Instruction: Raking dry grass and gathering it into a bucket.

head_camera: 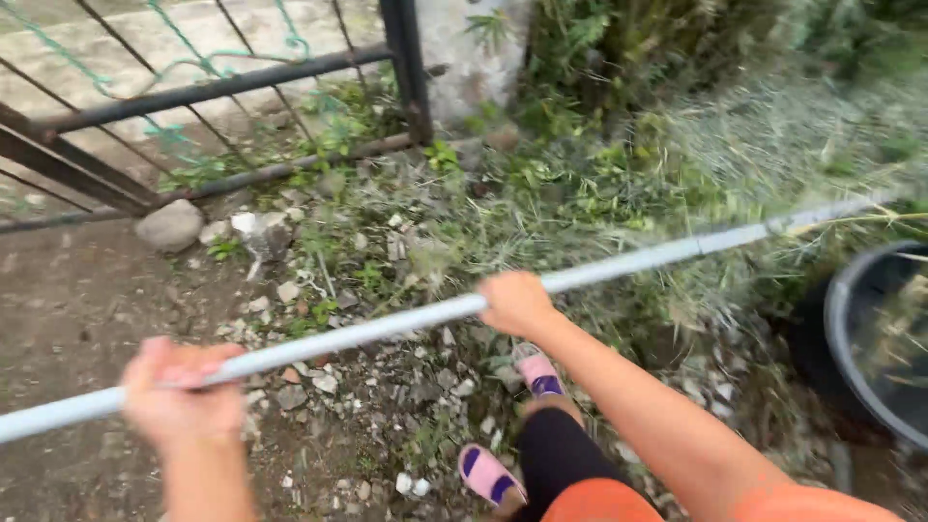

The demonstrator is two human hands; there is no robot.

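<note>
Both hands, left hand [182, 394] and right hand [516, 302], are clenched around one long pole [387, 327] held slantwise over rubble. One gate [208, 92] stands ahead, one tub [839, 333] right, two sandals [537, 372].

metal gate [222, 92], stones [170, 226], black tub [851, 338]

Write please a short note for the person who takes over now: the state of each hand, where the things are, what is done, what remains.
Left hand: shut on the pole, near its lower end.
Right hand: shut on the pole, further up.
The pole runs from lower left to upper right; its far end is in the cut grass, blurred.
A black tub stands at the right with some grass inside.
Gate at upper left, stones beside it.
Done: some grass is in the tub.
Left: loose grass lies on the ground.
</note>
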